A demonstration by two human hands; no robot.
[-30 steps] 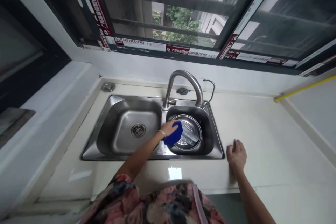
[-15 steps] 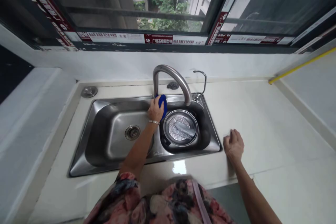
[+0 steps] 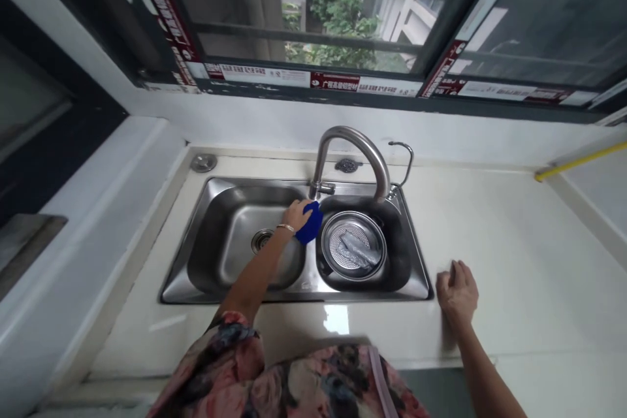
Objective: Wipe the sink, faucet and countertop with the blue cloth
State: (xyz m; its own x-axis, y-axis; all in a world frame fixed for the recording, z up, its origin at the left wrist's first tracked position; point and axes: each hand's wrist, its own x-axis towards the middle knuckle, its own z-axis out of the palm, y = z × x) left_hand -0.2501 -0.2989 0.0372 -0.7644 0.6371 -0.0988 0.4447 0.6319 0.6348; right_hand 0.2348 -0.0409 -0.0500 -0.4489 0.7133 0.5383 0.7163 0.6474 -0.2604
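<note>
My left hand (image 3: 296, 215) is closed on a blue cloth (image 3: 309, 225), over the divider between the two bowls of the steel sink (image 3: 313, 274). Just behind the cloth rises the base of the curved faucet (image 3: 353, 134). My right hand (image 3: 458, 290) rests on the pale countertop (image 3: 509, 255), right of the sink, its fingers curled; whether anything is inside them is hidden. A round perforated steel strainer (image 3: 343, 249) sits in the right bowl, with a crumpled, clear-looking piece of plastic (image 3: 361, 251) lying in it.
A drain (image 3: 262, 241) lies at the bottom of the left bowl. Behind the sink are a round metal cap (image 3: 203, 162), a dark strainer piece (image 3: 347, 165) and a thin second tap (image 3: 407, 157). A yellow pipe (image 3: 582, 162) runs along the right wall.
My left hand has drawn the blue cloth from the faucet base forward along the divider. The view has turned a little to the left. My right hand stays on the counter.
</note>
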